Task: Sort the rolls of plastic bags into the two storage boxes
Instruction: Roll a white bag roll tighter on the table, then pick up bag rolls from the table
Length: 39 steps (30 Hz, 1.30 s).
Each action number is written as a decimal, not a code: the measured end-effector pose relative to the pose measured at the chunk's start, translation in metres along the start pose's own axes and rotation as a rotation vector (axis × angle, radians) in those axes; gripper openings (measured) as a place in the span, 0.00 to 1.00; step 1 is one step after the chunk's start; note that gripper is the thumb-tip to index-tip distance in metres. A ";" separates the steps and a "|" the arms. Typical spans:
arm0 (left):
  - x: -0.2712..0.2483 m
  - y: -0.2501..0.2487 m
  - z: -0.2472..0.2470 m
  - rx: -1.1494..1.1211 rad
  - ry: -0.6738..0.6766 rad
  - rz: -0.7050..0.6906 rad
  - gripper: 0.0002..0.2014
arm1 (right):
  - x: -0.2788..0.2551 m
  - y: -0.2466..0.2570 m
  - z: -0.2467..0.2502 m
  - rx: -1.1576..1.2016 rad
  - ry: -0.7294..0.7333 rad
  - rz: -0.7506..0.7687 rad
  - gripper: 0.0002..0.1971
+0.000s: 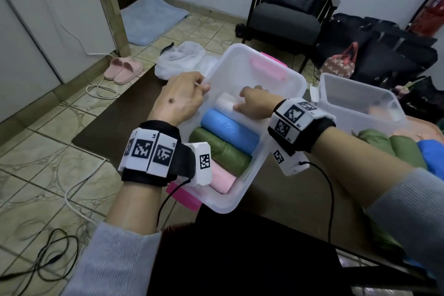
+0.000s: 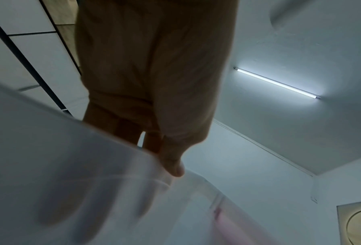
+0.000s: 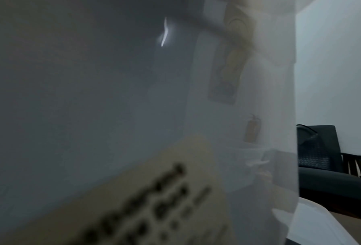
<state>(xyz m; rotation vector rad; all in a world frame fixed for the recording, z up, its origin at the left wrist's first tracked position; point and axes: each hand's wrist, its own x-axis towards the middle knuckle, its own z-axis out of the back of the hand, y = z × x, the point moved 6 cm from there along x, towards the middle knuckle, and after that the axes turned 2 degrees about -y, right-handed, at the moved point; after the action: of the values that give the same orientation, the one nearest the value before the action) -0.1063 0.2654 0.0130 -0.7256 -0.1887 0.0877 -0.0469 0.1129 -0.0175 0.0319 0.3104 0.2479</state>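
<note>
A clear storage box (image 1: 283, 113) with pink latches stands in front of me on the dark table. Inside it lie a white roll (image 1: 224, 101), a blue roll (image 1: 228, 130), a green roll (image 1: 221, 154) and a pink roll (image 1: 222, 181), side by side. My left hand (image 1: 185, 96) grips the box's left rim (image 2: 104, 140), thumb inside. My right hand (image 1: 249, 104) reaches into the box and holds the white roll. A second clear box (image 1: 355, 101) stands to the right. The right wrist view shows only blurred box wall.
More green rolls (image 1: 384, 144) and a blue roll (image 1: 432, 156) lie on the table at the right. A crumpled clear bag (image 1: 177, 59) sits behind the box. A dark chair (image 1: 288, 7), bags (image 1: 384, 50), slippers (image 1: 122, 68) and floor cables surround the table.
</note>
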 end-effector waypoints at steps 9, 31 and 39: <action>0.017 -0.004 -0.016 0.086 0.028 0.048 0.13 | -0.061 0.004 0.034 0.257 -0.954 0.172 0.23; 0.071 -0.003 -0.062 0.391 0.266 0.178 0.22 | -0.074 -0.071 -0.058 1.139 -0.346 -0.206 0.21; 0.017 -0.126 -0.032 0.311 0.266 -0.069 0.27 | -0.109 -0.233 -0.034 0.630 -0.530 -0.629 0.19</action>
<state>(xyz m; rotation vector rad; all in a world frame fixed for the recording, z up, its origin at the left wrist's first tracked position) -0.0817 0.1529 0.0759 -0.4144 0.0542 -0.0450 -0.1030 -0.1397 -0.0329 0.6028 -0.1488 -0.4889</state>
